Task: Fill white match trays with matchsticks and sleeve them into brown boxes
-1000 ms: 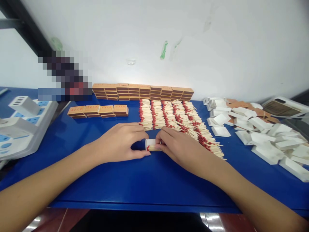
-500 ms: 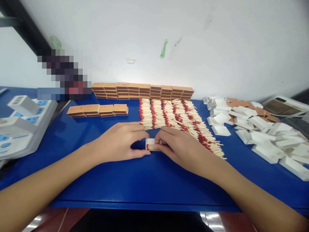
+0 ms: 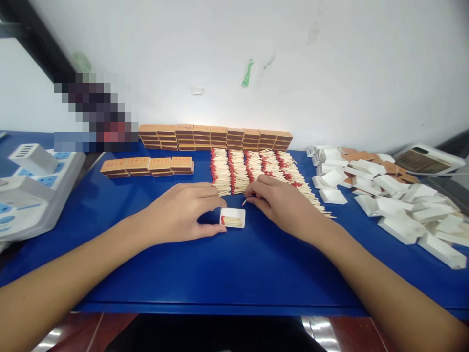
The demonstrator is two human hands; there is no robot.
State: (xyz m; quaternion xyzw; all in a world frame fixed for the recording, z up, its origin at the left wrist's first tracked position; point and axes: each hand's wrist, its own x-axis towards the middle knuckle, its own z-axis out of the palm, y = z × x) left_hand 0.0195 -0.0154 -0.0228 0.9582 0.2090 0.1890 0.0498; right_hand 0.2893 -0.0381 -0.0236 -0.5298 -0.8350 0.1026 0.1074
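Observation:
A small white matchbox tray lies on the blue table with a few red-tipped matches in it. My left hand curls beside it, thumb and forefinger touching the tray's left end. My right hand rests just behind and to the right of the tray, at the front edge of the rows of loose matches. Its fingers are pinched on a match whose tip sticks out to the left.
Stacks of closed orange matchboxes line the wall, with a short row to their left. A heap of empty white trays and orange sleeves fills the right. White power strips lie at far left.
My right hand has lifted off the tray and moved back and right to the match pile, uncovering the tray. My left hand has stayed at the tray.

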